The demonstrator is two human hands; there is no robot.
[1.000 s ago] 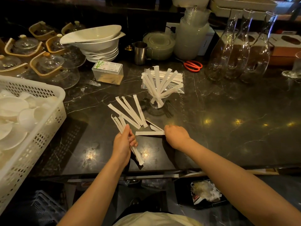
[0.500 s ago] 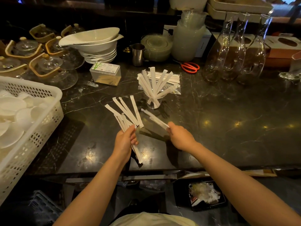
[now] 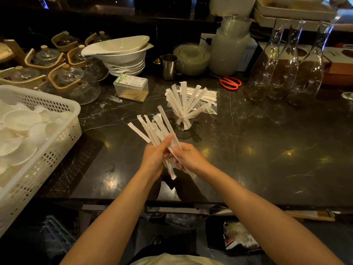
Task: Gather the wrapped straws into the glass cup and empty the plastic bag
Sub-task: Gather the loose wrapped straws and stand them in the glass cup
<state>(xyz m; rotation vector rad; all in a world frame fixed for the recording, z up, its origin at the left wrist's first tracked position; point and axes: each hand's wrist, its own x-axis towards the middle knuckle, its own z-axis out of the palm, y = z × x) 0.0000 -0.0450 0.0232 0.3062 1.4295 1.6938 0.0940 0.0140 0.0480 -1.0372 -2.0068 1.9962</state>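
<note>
Dark marble counter [image 3: 267,150], viewed from above. Left hand [image 3: 155,157]: closed around the lower part of a fanned bunch of wrapped straws [image 3: 152,129], thumb pressed across the front, the bunch held above the counter and its tips spreading up and to the left. Right hand [image 3: 188,157]: touching the left, its fingers [image 3: 176,151] pinched on one long wrapped straw [image 3: 168,123] that lies along the right edge of the bunch and reaches highest; lower ends of several straws stick out below both hands. Glass cup [image 3: 184,121]: upright on the counter just beyond the hands, holding a spray of wrapped straws leaning outward in all directions. Plastic bag [image 3: 210,96]: clear, lying flat behind and to the right of the cup, with more wrapped straws inside it. Clear box of toothpicks [image 3: 130,87]: left of the cup, labelled lid on. Stack of white bowls [image 3: 122,54]: behind the box. Small metal jug [image 3: 169,66]: right of the bowls. Red-handled scissors [image 3: 230,83]: beyond the bag. Three glass carafes [image 3: 286,64]: at far right, close together. White plastic basket [image 3: 47,142]: at the left edge, filled with small white dishes. Glass teapots with wooden handles [image 3: 72,81]: behind the basket.
</note>
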